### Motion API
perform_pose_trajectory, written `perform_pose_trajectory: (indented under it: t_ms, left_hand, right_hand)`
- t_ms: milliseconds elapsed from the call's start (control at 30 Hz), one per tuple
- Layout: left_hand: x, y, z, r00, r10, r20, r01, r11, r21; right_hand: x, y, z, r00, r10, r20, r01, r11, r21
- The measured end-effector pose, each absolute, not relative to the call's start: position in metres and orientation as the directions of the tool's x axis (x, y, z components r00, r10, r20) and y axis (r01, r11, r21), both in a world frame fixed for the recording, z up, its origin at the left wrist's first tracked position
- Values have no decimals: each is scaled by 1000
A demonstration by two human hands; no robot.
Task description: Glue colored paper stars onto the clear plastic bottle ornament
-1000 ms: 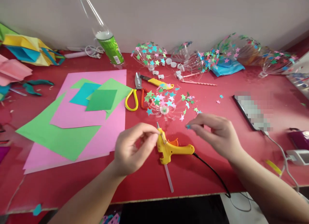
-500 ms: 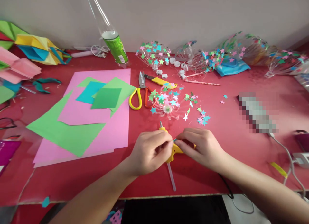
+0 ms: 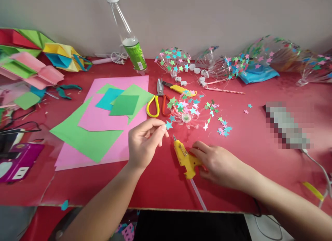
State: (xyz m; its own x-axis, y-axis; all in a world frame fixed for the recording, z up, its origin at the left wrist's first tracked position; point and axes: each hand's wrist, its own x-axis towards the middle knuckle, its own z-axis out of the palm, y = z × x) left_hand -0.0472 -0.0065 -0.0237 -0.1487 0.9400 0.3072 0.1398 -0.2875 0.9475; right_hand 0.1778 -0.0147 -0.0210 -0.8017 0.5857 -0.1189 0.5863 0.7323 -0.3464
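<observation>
My left hand (image 3: 145, 140) is closed in a pinch, with a small blue paper star (image 3: 168, 125) at its fingertips. It hovers over the right edge of the pink paper. My right hand (image 3: 220, 163) has its fingers closed round the handle of a yellow hot glue gun (image 3: 187, 161), which lies on its side with a clear glue stick (image 3: 198, 195) out of its back. Just beyond the gun's nozzle stands a clear plastic bottle piece cut into strips (image 3: 186, 118), with coloured stars on its strip ends. Loose paper stars (image 3: 225, 127) lie to its right.
Pink and green paper sheets (image 3: 109, 146) cover the left. Scissors (image 3: 160, 95) and a yellow cutter (image 3: 183, 90) lie behind the star piece. A tall bottle (image 3: 133, 54) and finished star pieces (image 3: 172, 61) line the wall. A blurred-out device (image 3: 286, 125) lies right.
My hands have moved apart. The left went up and left with the star; the right lowered onto the glue gun's handle. The view has shifted slightly left.
</observation>
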Motion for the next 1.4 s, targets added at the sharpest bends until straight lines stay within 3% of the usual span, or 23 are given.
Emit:
perform_pose_trajectory:
  t_ms: [100,267,500,1400]
  left_hand:
    - [-52,-1,-22,-223,917,331,171,-297,939]
    - [-56,4,-20,-262,912,316,232,-259,938]
    - [-45,-6,-21,-115,955,274,215,-246,945]
    - [-41,-11,-19,-79,971,227,162,-212,964]
  right_hand:
    - [180,-14,-15,-770,638,-19,580,687,-437]
    - [183,-10,-16,-678,641,360,489,759,-431]
    - [184,-7,-15,-613,595,520,362,796,-485]
    - [185,-6,-11,-612,634,472,432,768,-473]
